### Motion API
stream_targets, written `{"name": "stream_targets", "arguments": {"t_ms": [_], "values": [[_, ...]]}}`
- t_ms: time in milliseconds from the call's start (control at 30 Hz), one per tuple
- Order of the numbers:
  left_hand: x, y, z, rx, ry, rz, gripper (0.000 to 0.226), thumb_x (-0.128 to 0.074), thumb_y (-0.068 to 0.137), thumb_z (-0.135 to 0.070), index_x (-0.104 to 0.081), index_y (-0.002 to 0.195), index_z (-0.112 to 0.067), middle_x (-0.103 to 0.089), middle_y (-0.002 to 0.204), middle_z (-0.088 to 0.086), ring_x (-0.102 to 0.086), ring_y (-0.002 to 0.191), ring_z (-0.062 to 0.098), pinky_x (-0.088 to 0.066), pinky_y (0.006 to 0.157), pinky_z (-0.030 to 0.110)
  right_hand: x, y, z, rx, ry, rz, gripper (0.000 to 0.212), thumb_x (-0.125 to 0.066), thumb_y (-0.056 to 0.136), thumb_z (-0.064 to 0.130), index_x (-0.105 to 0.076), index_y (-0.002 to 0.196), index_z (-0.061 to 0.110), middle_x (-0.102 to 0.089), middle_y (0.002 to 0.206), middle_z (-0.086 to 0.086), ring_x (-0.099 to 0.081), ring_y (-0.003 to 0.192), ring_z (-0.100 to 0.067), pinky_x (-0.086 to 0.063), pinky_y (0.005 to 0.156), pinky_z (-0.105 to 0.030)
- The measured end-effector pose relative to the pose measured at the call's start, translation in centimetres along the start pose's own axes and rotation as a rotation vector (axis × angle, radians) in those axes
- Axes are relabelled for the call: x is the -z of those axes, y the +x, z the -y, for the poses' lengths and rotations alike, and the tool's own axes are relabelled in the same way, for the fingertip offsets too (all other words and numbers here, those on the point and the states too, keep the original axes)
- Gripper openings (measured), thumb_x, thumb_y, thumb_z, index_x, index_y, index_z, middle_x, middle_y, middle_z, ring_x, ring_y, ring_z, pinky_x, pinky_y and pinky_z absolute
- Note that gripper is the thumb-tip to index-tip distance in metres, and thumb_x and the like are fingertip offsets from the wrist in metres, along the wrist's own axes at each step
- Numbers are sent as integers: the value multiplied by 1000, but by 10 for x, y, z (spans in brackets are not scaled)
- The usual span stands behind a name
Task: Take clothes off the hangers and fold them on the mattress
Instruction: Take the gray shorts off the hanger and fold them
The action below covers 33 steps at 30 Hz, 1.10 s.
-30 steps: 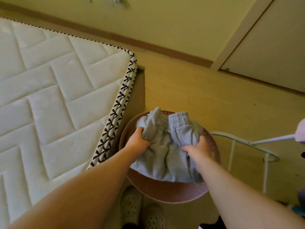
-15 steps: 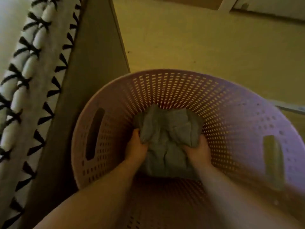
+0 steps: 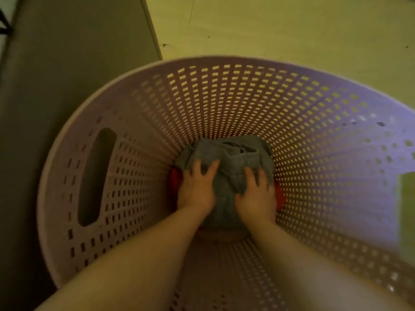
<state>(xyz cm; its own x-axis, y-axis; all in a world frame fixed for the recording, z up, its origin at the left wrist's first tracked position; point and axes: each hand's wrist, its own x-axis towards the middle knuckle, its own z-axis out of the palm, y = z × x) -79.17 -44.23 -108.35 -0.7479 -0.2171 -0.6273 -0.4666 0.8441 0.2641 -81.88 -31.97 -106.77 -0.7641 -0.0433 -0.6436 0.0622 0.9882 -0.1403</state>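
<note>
Deep in the basket (image 3: pixel 224 97), the folded garment (image 3: pixel 233 153) is being pressed down directly beneath the left hand (image 3: pixel 196 189) and right hand (image 3: pixel 256 196), both spread flat, gripping nothing.

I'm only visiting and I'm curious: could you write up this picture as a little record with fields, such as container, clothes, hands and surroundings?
Container: lilac perforated laundry basket, seen from above
Contents: folded grey garment lying at the bottom
Beneath it: red item showing at both sides; what it is cannot be told
Left hand: fingers spread, pressing down on the garment
Right hand: fingers spread, pressing down on the garment
Handle slot: cut in the basket wall nearest the dark panel
Surroundings: yellowish floor; dark panel beside the basket
</note>
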Motion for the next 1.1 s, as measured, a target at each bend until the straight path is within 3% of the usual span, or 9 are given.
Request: {"name": "stream_targets", "arguments": {"t_ms": [100, 267, 467, 633, 767, 933, 1100], "values": [[-7, 27, 3, 71, -28, 157, 74, -48, 95, -36, 4, 147, -41, 20, 155, 0, 0, 142, 36, -23, 114, 48, -5, 30, 1, -68, 170, 128, 71, -37, 96, 46, 9, 149, 35, 15, 158, -2, 3, 145, -31, -7, 117, -44], [-18, 63, 10, 109, -47, 238, 80, -51, 92, -36, 7, 145, -46, 23, 155, -2, -4, 142, 38, -21, 114, 48, -16, 81, 3, -146, 219, 208, 65, -21, 96, 58, 12, 148, 38, 13, 159, -4, 5, 145, -32, -2, 116, -49], [-6, 62, 9, 139, -154, 311, 80, -53, 90, -39, 3, 147, -44, 22, 156, 1, -2, 143, 40, -14, 118, 44, -8, 67, 12, -200, 246, 270, 75, -34, 95, 54, 15, 148, 34, 16, 158, -4, 4, 145, -33, -3, 116, -48], [40, 6, -20, 153, -304, 172, 69, -45, 92, -50, -10, 149, -36, 9, 158, 1, -13, 141, 35, -17, 115, 40, 27, -4, 35, -185, 244, 120, 73, -44, 95, 38, 1, 151, 26, 4, 159, -4, -10, 143, -32, -14, 115, -43], [109, -55, -29, 125, -295, 79, 63, -49, 92, -40, -19, 146, -31, -2, 157, 4, -21, 137, 36, -25, 111, 45, 84, -68, 56, -171, 275, 73, 65, -44, 95, 38, -11, 149, 25, -8, 157, -6, -18, 140, -30, -19, 113, -43], [193, -142, -42, 122, -366, -80, 66, -48, 94, -35, -10, 148, -31, -30, 146, 10, -41, 127, 30, -40, 98, 43, 152, -148, 81, -127, 256, -6, 55, -43, 96, 35, -27, 146, 18, -12, 155, -7, -22, 138, -31, -24, 112, -45], [261, -228, -48, 82, -316, -150, 67, -50, 92, -30, -14, 148, -26, -38, 142, 12, -48, 120, 31, -46, 90, 42, 214, -229, 95, -80, 293, -87, 46, -46, 93, 31, -41, 137, 15, -26, 147, -8, -33, 131, -32, -32, 108, -47]]}}
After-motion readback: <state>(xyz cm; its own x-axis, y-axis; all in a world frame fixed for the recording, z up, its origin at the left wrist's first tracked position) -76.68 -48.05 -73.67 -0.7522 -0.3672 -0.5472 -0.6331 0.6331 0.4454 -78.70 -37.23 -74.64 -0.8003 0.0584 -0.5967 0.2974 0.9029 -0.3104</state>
